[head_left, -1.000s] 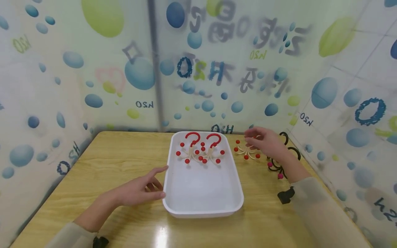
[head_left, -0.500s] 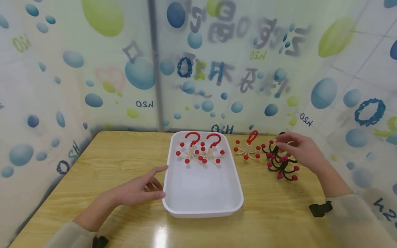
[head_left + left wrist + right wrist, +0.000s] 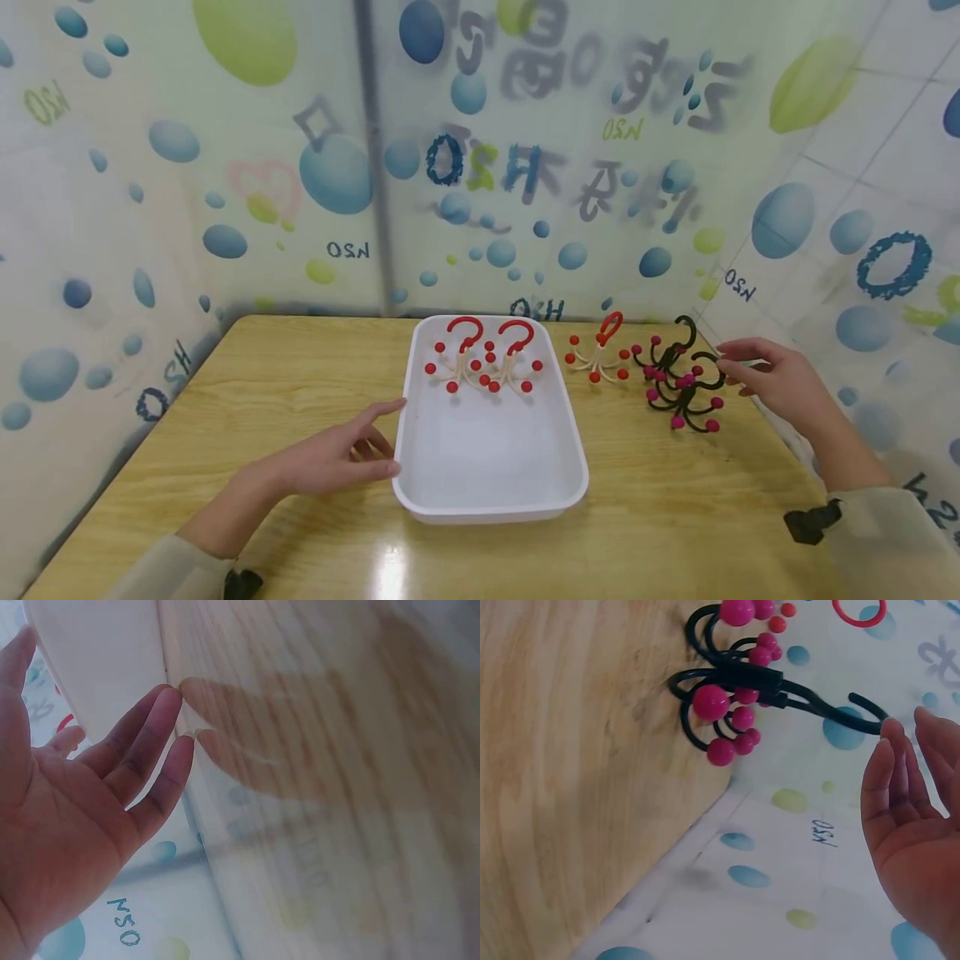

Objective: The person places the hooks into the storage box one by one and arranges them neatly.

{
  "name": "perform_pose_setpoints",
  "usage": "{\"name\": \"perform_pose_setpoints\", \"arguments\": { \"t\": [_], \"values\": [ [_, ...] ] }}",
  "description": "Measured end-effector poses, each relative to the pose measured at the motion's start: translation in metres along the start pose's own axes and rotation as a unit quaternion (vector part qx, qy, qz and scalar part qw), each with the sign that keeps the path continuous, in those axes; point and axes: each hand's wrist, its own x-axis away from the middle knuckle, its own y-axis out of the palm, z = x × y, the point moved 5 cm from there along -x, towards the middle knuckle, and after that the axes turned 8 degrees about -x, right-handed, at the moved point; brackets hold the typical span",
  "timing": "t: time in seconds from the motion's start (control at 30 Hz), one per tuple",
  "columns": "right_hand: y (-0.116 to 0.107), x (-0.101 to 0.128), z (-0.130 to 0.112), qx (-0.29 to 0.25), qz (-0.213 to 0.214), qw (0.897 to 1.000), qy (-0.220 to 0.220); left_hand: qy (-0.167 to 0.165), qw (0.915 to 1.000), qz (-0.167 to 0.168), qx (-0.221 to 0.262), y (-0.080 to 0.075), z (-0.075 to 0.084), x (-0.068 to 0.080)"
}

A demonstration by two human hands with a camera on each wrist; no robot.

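Observation:
Two cream claw massagers with red hooked handles and red ball tips, a left one [image 3: 462,364] and a right one [image 3: 512,364], stand at the far end of a white tray [image 3: 491,512]. My left hand [image 3: 337,454], fingers spread, rests its thumb and a finger against the tray's left side. A third cream massager [image 3: 597,362] is on the table right of the tray. Beside it stand two black massagers with pink balls, one at the back [image 3: 667,357] and one in front [image 3: 684,398]. My right hand [image 3: 780,387] has its fingertips at the front one's hooked handle, thumb apart; firm contact is unclear.
The wooden table [image 3: 300,367] meets a printed curtain-like wall [image 3: 480,225] at the back, with side walls close on both sides. The right hand is near the table's right edge. A dark strap [image 3: 813,522] sits at the right cuff.
My right hand has moved right, from over the third cream massager, past the black ones, to the front black massager's handle. The left hand and the tray stay put.

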Motion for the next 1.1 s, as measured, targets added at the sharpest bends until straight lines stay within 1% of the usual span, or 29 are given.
{"name": "perform_pose_setpoints", "arguments": {
  "t": [0.27,0.57,0.7,0.87,1.0,1.1],
  "values": [
    [0.004,0.003,0.023,-0.016,-0.003,1.0,0.022,0.002,1.0,0.0,0.001,0.002,-0.002,0.0],
    [0.013,0.003,0.034,-0.031,-0.023,0.998,0.049,-0.001,1.0,-0.001,0.002,0.001,-0.001,0.001],
    [0.014,0.003,0.034,-0.021,-0.013,0.998,0.055,0.002,1.0,0.0,0.001,0.001,-0.002,0.001],
    [0.015,0.002,0.032,-0.009,0.004,0.999,0.052,-0.002,1.0,-0.002,0.005,0.002,-0.002,0.0],
    [0.014,0.002,0.031,-0.009,0.021,0.999,0.042,-0.003,1.0,-0.002,0.004,0.001,-0.002,0.0],
    [0.012,0.002,0.028,-0.024,0.035,0.999,0.025,0.0,1.0,0.001,0.0,0.001,-0.002,0.0]
  ]
}}
